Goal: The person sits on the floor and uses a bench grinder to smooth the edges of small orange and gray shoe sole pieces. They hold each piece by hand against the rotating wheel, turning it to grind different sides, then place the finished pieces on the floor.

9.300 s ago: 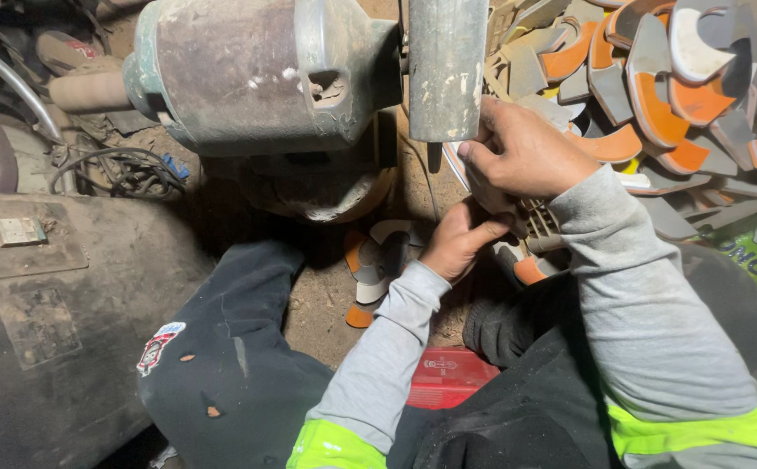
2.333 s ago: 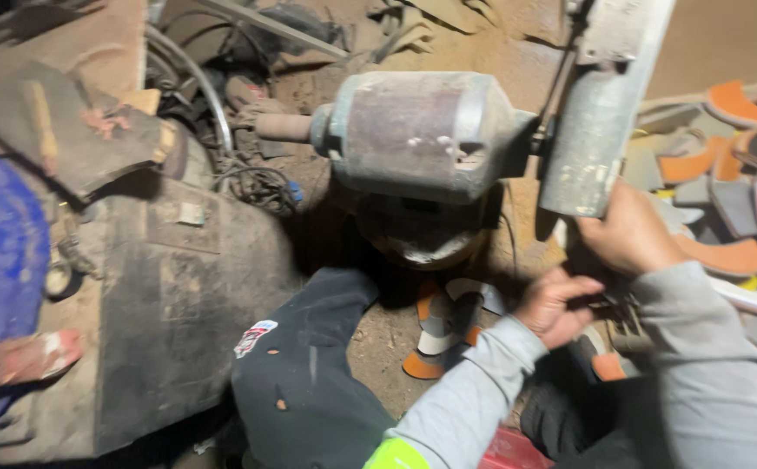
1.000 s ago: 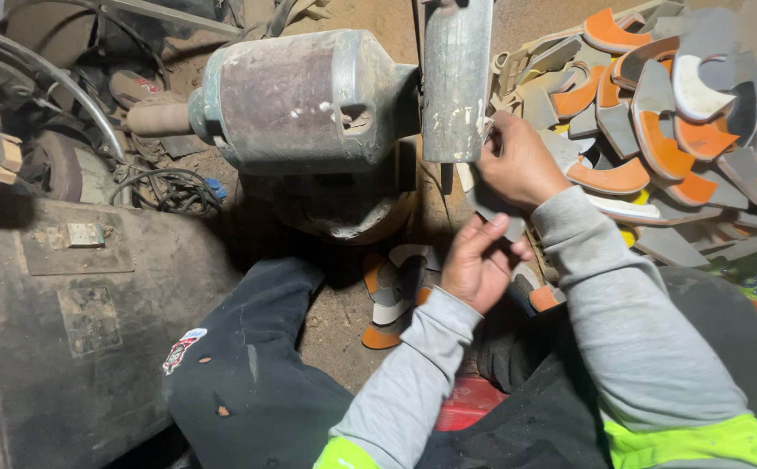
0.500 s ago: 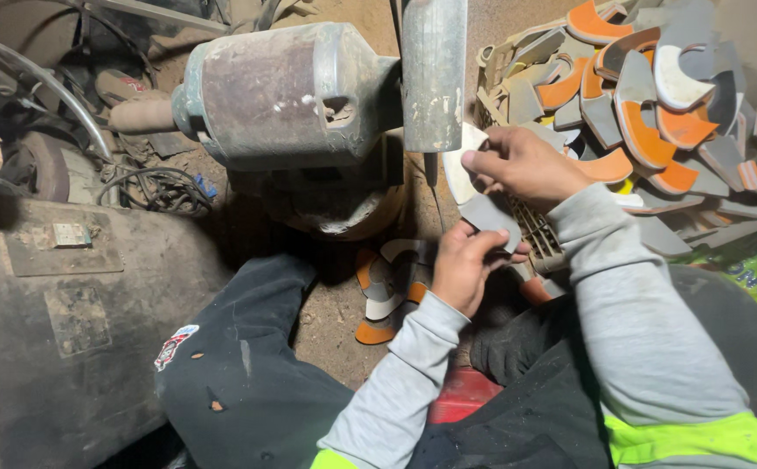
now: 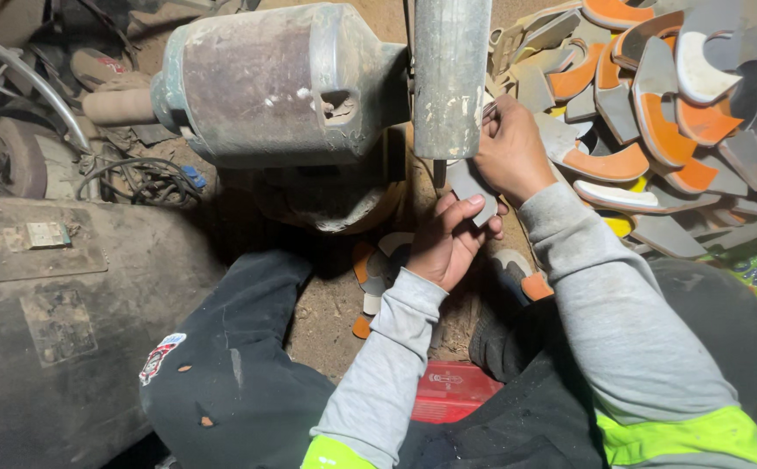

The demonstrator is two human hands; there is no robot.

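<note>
Hands meet under the upright grey metal grinding-wheel guard (image 5: 449, 78), both gripping a flat grey sole-shaped piece (image 5: 469, 184) whose upper edge sits just below the guard's bottom rim. The left hand (image 5: 449, 241) pinches the piece from six o'clock, thumb along its face; the right hand (image 5: 510, 149) closes over it from one o'clock. At nine o'clock the rusty, pitted cylindrical motor housing (image 5: 278, 82) crowds close, leaving little room. At three o'clock a heap of curved grey-and-orange sole cut-outs (image 5: 656, 113) lies just beside the right wrist. Dusty earth floor (image 5: 326, 313) opens below, between the knees.
</note>
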